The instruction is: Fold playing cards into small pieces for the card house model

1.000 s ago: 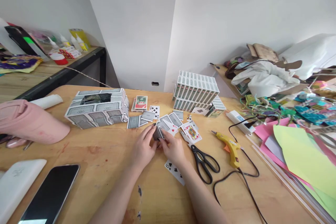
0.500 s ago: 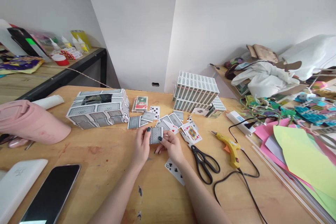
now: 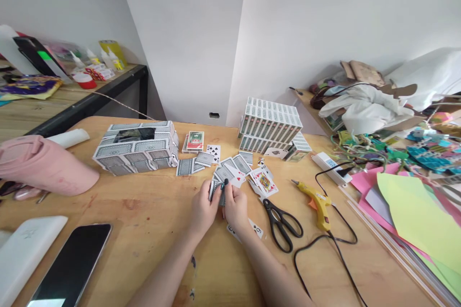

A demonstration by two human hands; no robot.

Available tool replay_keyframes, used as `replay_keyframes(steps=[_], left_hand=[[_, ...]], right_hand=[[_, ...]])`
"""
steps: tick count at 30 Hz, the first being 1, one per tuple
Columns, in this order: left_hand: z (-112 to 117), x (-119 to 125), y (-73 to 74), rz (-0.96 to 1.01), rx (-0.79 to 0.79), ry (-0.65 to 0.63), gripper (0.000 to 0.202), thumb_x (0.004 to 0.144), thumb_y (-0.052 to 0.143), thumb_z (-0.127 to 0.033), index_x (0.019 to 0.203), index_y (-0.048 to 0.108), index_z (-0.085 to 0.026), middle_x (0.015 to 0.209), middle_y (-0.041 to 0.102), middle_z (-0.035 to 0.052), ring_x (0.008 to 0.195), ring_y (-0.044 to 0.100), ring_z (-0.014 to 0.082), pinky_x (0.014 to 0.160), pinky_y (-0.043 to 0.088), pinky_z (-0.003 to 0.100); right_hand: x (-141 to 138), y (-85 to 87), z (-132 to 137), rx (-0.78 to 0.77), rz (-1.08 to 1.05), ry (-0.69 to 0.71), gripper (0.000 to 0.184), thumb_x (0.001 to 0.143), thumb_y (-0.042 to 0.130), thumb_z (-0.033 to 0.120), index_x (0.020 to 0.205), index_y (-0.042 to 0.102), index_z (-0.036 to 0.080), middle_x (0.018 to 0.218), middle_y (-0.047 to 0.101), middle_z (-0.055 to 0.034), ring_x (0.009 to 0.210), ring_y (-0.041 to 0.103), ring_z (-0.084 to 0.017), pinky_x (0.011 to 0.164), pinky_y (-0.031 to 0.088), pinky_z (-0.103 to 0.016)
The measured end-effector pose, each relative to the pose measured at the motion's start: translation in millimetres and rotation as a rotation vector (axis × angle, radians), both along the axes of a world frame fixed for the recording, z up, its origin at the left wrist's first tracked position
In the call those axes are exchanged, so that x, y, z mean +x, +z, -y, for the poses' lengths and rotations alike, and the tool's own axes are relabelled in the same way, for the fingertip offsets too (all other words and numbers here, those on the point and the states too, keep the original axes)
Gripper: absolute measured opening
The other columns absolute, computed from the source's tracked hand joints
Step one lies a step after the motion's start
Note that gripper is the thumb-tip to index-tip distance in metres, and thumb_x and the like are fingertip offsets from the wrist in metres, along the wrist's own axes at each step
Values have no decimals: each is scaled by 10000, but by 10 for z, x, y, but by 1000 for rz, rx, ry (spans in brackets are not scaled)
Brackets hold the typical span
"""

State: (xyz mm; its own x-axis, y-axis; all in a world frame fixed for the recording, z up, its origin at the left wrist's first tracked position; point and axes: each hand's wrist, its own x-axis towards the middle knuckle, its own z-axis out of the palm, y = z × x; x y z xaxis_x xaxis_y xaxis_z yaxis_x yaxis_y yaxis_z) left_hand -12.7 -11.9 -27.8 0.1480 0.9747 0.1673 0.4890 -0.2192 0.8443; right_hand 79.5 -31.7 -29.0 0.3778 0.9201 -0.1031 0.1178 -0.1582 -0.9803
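While the left hand [image 3: 203,208] and right hand [image 3: 236,206] pinched one patterned card [image 3: 217,191] between them just above the wooden table [image 3: 144,211], a card-covered box [image 3: 137,151] stood apparently built beyond, with many loose cards [image 3: 234,168] lying unused nearby.

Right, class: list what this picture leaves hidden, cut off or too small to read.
Head view:
- Patterned card: face hidden between left hand and right hand.
- Face-up card: mostly covered by right wrist.
- Phone: corner cut by bottom edge.
- Far bottles: labels too small.
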Motion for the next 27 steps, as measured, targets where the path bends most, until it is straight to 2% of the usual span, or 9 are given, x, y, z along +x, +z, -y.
replay_keyframes(steps=[2, 4, 9, 11, 13, 18, 21, 27], left_hand=[[5, 4, 7, 40, 14, 3, 192, 850, 422, -374, 796, 478, -198, 660, 561, -21, 587, 519, 122, 544, 370, 215], [1, 2, 15, 105, 9, -2, 190, 846, 433, -370, 789, 484, -196, 652, 538, -29, 575, 491, 112, 546, 369, 208], [-34, -4, 15, 332, -108, -49, 214, 839, 439, -366, 730, 476, -186, 646, 477, -34, 595, 449, 106, 560, 375, 200], [-41, 2, 16, 326, -126, -25, 239, 840, 430, -367, 683, 444, -186, 621, 455, -39, 579, 433, 103, 548, 363, 199], [-36, 10, 24, 254, -95, 26, 266, 841, 423, -368, 645, 409, -189, 582, 431, -46, 551, 411, 100, 532, 344, 199], [6, 19, 44, 100, 34, 83, 292, 845, 421, -365, 610, 384, -195, 513, 376, -57, 480, 360, 94, 482, 296, 201], [40, 35, 39, 104, 64, 120, 276, 863, 387, -362, 644, 424, -197, 517, 418, -48, 467, 386, 97, 469, 306, 201], [42, 77, 41, 124, 71, 232, 300, 861, 379, -351, 607, 422, -197, 504, 447, -33, 473, 423, 101, 483, 330, 204]], right_hand=[[9, 7, -3, 20, 24, -3, 451, 866, 310, 533, 572, 384, 198, 387, 343, 67, 325, 353, -83, 354, 245, -207], [31, 4, -7, 49, 137, -9, 469, 877, 293, 511, 548, 387, 192, 393, 347, 58, 347, 352, -81, 377, 238, -207], [90, -60, -1, 171, 641, -9, 511, 899, 274, 443, 506, 452, 169, 403, 418, 16, 368, 342, -82, 420, 216, -226], [91, -90, 7, 206, 761, -17, 518, 907, 259, 425, 536, 505, 161, 410, 455, 0, 363, 349, -87, 422, 214, -232], [79, -100, 14, 206, 784, -38, 522, 910, 254, 417, 538, 516, 162, 406, 461, -3, 359, 351, -88, 423, 215, -234], [35, -11, 20, 157, 543, -42, 495, 893, 289, 431, 475, 384, 185, 413, 386, 23, 392, 327, -83, 434, 236, -227], [2, 51, 19, 137, 338, -27, 493, 874, 299, 485, 473, 311, 198, 417, 331, 35, 412, 294, -84, 417, 230, -224], [-81, 76, 7, 7, -177, 23, 520, 832, 329, 567, 451, 306, 214, 352, 347, 32, 337, 300, -87, 329, 231, -220]])
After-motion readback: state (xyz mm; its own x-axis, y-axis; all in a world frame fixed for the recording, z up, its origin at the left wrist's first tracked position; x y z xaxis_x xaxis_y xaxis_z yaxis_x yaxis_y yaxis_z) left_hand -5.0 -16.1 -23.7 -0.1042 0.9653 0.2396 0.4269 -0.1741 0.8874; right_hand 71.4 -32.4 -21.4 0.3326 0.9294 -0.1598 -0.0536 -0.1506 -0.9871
